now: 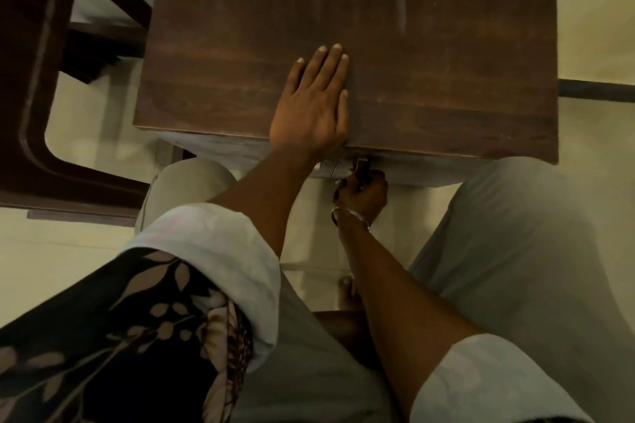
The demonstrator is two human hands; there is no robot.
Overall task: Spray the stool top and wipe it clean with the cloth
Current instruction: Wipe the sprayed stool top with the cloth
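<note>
Directly below the camera stands the stool top [446,62], a dark brown wooden rectangle with faint pale streaks towards its far side. The left hand [311,106] lies flat on it, palm down, at the near edge and a little left of the middle. Its fingers are straight and close together, pointing away from the person, and it holds nothing.

The right hand [364,194] is just under the near edge of the stool top, below and right of the left hand. Its fingers curl round a small dark object [360,170] that touches or nearly touches the underside of that edge; what the object is cannot be told. A thin metal bangle [350,218] circles the right wrist.

Nearer than the stool top, the person's knees in pale grey trousers [515,216] sit on either side of the right arm. A bare foot [348,292] rests on the pale floor [86,251] between them. A dark leaf-patterned garment [120,336] covers the left arm above a pale rolled cuff [213,244]. Left of the stool top stands a dark wooden frame [34,79] with rounded corners.
</note>
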